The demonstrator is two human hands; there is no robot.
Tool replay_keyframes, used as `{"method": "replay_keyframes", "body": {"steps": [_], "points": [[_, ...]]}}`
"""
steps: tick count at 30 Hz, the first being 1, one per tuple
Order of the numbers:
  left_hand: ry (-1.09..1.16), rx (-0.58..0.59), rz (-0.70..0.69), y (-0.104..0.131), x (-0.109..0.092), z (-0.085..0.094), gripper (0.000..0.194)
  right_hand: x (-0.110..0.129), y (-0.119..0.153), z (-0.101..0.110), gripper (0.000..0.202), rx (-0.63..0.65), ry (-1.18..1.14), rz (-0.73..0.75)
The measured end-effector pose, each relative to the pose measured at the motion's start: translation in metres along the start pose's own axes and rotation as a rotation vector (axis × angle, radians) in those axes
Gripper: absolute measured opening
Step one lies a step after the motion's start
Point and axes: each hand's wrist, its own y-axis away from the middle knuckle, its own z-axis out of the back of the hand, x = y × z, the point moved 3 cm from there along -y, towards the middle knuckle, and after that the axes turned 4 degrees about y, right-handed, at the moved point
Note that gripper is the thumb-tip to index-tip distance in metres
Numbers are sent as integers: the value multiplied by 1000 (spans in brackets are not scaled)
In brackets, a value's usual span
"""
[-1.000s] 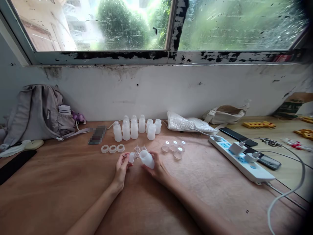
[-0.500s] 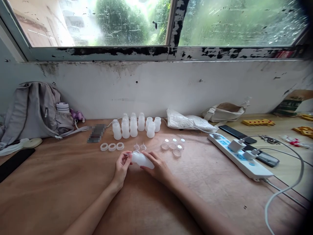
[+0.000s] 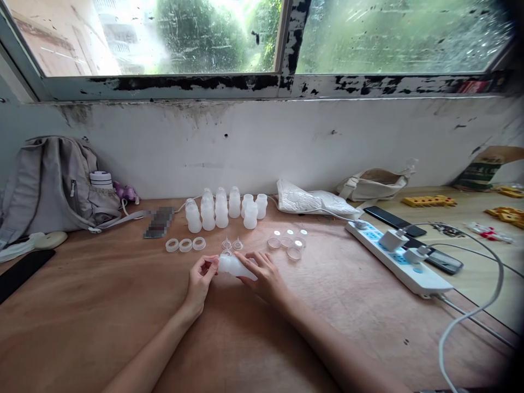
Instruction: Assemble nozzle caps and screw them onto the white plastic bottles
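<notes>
A frosted white baby bottle point(image 3: 232, 266) lies tilted on its side between my hands, just above the table. My left hand point(image 3: 201, 277) pinches the bottle's mouth end with thumb and fingers; any small part within that pinch is hidden. Wrapped over the body at the other end is my right hand point(image 3: 265, 278), fingers closed around it. Right behind the bottle stand clear bottle nipples point(image 3: 238, 244). Three white collar rings point(image 3: 185, 245) lie in a row to the left. Several clear round caps point(image 3: 294, 251) rest on the right, some with white discs near them.
Several frosted bottles point(image 3: 221, 212) stand near the wall, some topped. A white power strip point(image 3: 399, 262) with chargers and cables spans the right, beside phones point(image 3: 395, 221). A silver padded bag point(image 3: 315, 201), a backpack point(image 3: 61, 185) and a blurred-out flat object point(image 3: 159, 222) line the back.
The view has shifted slightly. My hands keep their hold on the bottle; my left fingers sit a little differently at its mouth end.
</notes>
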Motion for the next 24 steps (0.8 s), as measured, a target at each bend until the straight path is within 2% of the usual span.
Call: {"method": "replay_keyframes", "body": {"steps": [7, 11, 18, 20, 24], "points": [[-47, -22, 6, 0, 0, 1, 24, 6, 0, 3, 57, -2, -7, -3], [-5, 11, 6, 0, -3, 0, 21, 7, 2, 1, 55, 27, -121, -79], [296, 109, 116, -1, -8, -4, 31, 12, 0, 2, 49, 60, -383, -202], [312, 83, 146, -1, -6, -3, 30, 13, 0, 2, 50, 57, -368, -198], [199, 45, 184, -1, 3, 0, 26, 12, 1, -2, 52, 73, -268, -176]]}}
